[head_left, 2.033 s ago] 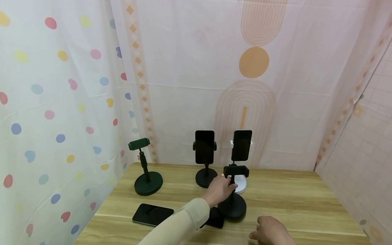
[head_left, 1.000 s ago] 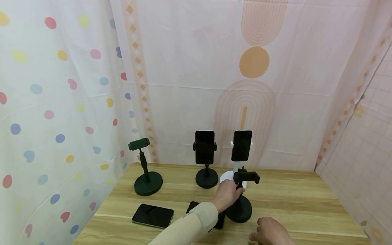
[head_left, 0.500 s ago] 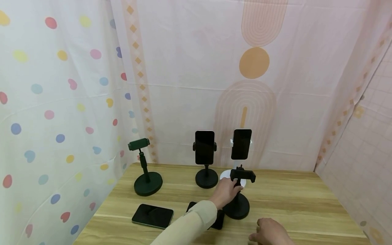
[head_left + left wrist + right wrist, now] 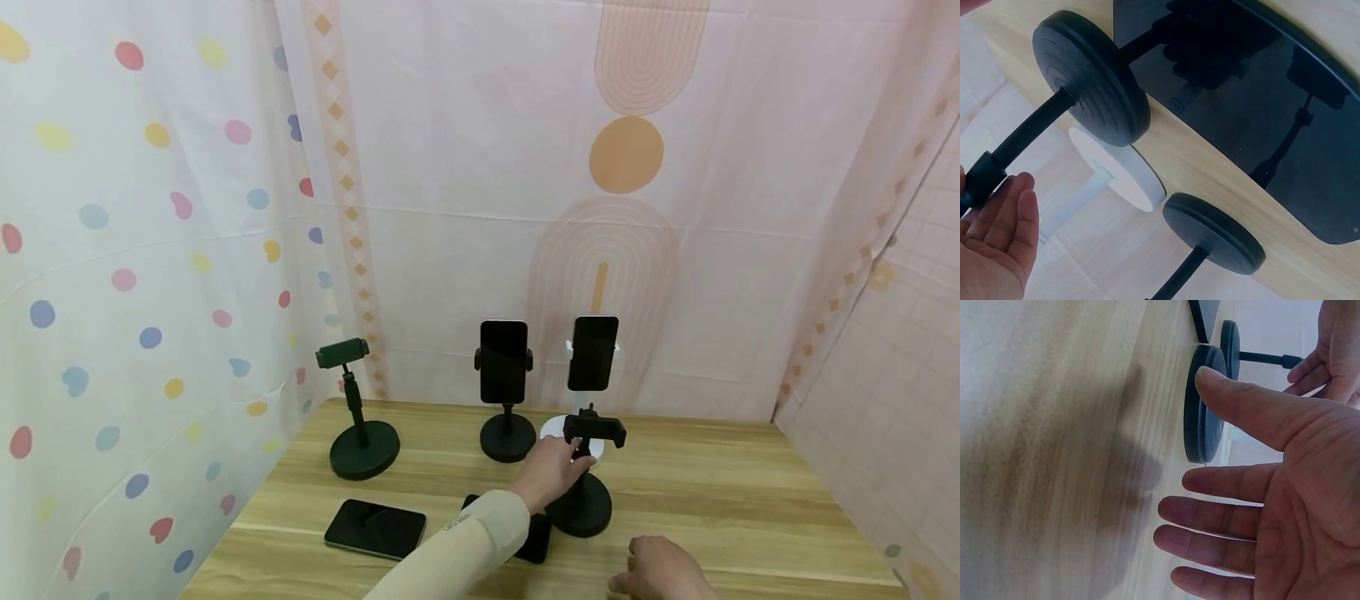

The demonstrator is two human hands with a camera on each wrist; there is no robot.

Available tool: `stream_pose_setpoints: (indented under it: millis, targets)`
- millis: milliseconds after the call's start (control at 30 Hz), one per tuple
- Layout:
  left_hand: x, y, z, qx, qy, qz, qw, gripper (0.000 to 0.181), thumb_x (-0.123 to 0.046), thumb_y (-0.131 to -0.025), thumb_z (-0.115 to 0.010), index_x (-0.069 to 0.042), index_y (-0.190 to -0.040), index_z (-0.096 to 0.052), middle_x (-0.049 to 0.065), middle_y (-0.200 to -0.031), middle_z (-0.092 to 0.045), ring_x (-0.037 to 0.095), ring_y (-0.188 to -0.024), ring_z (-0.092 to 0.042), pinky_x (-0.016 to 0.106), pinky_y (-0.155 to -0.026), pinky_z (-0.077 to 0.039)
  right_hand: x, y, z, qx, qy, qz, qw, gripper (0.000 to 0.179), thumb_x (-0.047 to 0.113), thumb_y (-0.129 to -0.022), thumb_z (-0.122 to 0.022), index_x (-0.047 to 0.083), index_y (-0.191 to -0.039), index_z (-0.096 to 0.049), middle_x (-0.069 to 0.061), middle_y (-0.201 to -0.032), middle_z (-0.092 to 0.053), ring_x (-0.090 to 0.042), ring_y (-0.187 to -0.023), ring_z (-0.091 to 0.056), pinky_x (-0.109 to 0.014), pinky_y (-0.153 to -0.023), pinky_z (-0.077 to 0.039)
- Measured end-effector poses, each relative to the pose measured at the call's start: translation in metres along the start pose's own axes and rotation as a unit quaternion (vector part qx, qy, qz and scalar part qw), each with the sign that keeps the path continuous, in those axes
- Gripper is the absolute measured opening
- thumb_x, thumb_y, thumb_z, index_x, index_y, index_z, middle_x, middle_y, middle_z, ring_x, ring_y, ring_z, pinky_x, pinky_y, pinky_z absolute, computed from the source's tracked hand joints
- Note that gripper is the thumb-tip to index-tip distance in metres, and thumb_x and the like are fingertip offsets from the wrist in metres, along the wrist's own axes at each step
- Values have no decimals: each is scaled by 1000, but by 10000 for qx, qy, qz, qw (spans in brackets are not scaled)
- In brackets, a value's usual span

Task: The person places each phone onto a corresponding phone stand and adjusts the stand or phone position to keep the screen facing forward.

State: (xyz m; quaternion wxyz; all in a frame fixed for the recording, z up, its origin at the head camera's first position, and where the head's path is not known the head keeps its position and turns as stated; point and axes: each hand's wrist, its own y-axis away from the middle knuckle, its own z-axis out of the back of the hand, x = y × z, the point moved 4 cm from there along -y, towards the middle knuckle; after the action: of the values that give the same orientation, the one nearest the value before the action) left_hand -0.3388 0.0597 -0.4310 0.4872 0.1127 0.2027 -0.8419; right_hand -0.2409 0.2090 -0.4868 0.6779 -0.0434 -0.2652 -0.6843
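Observation:
In the head view, my left hand (image 4: 545,473) holds the pole of a black phone stand (image 4: 580,507) whose clamp holds no phone. The left wrist view shows that left hand (image 4: 997,250) with fingers and thumb at the pole, above the round base (image 4: 1088,81). My right hand (image 4: 662,568) stays near the front of the table, to the right of that stand. Seen from the right wrist, the right hand (image 4: 1297,506) has its fingers and thumb spread, holding nothing. A dark phone (image 4: 535,540) lies partly hidden under my left sleeve.
Behind are a white stand (image 4: 552,427) bearing a phone (image 4: 592,353) and a black stand (image 4: 507,437) bearing another phone (image 4: 503,362). A green stand (image 4: 364,452) is at the left, with a phone (image 4: 375,528) lying flat in front. Curtains surround the wooden table (image 4: 712,492).
My left hand has shifted the black phone stand to the right, then slightly back left and away. Over the last half second it stays put. The right hand has hardly moved.

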Motion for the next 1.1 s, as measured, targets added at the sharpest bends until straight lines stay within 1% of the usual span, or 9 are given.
stream_pose_setpoints:
  millis: [67, 200, 300, 500, 700, 767, 867, 933, 1100]
  targets:
    - [1, 0, 1, -22, 134, 26, 9999, 44, -40, -99, -61, -5, -124, -70, 9, -97, -74, 15, -90, -69, 26, -78, -53, 0, 0, 0, -31, 12, 37, 10000, 44, 35, -80, -83, -3, -97, -68, -10, -90, -67, -30, -84, -65, -51, -77, -52]
    - [2, 2, 7, -147, 524, 43, 9985, 39, -41, -97, -64, -6, -91, -78, 1, -64, -66, 9, -65, -61, 22, -61, -48, 0, 0, 0, -20, -2, 62, 10000, 42, 34, -80, -83, -2, -94, -68, -8, -86, -66, -28, -79, -64, -49, -75, -53]
    - [2, 4, 15, -247, 778, 90, 9966, 40, -44, -95, -66, -9, -78, -74, -3, -62, -62, 7, -57, -52, 22, -54, -43, 0, 1, 1, 14, 21, 46, 10000, 41, 34, -80, -82, -2, -93, -67, -8, -85, -65, -27, -78, -63, -48, -75, -52]
    - [-1, 8, 32, -435, 834, -12, 9956, 39, -49, -93, -66, -11, -103, -70, -1, -78, -65, 9, -66, -58, 26, -60, -48, 2, 4, 2, -70, 102, 89, 9999, 40, 33, -81, -82, -2, -92, -67, -7, -83, -65, -26, -77, -62, -47, -74, -53]
    - [0, 12, 49, -516, 983, -75, 9938, 61, -50, -93, -66, -13, -140, -54, 4, -120, -68, 17, -101, -67, 34, -82, -54, 4, 5, 2, -115, 114, 170, 9997, 37, 32, -82, -82, -1, -90, -67, -6, -81, -64, -25, -75, -62, -46, -72, -53]
    - [0, 12, 55, -559, 1006, -107, 9933, 68, -49, -91, -69, -15, -147, -48, 4, -130, -65, 18, -109, -66, 41, -95, -49, 4, 5, 2, -107, 113, 172, 9997, 37, 32, -81, -82, -1, -90, -67, -6, -82, -65, -25, -76, -62, -46, -72, -53]
    - [-1, 12, 63, -689, 830, -335, 9936, 74, -47, -89, -72, -16, -149, -44, 3, -133, -63, 19, -112, -65, 50, -105, -40, 5, 5, 2, -111, 105, 159, 9998, 38, 32, -81, -82, -1, -91, -67, -7, -83, -65, -26, -77, -63, -47, -73, -53]
    - [-3, 12, 68, -765, 649, -519, 9936, 79, -48, -87, -73, -15, -151, -41, 4, -134, -62, 20, -112, -65, 53, -106, -38, 5, 6, 2, -118, 101, 164, 9997, 38, 32, -81, -82, -1, -92, -67, -7, -84, -66, -26, -78, -63, -47, -74, -53]
    - [-10, 14, 80, -838, 69, -925, 9922, 85, -52, -85, -73, -15, -153, -37, 4, -142, -56, 19, -105, -67, 36, -90, -52, 6, 6, 2, -85, 111, 180, 9997, 39, 32, -81, -82, -2, -94, -68, -7, -86, -66, -27, -80, -64, -48, -75, -53]
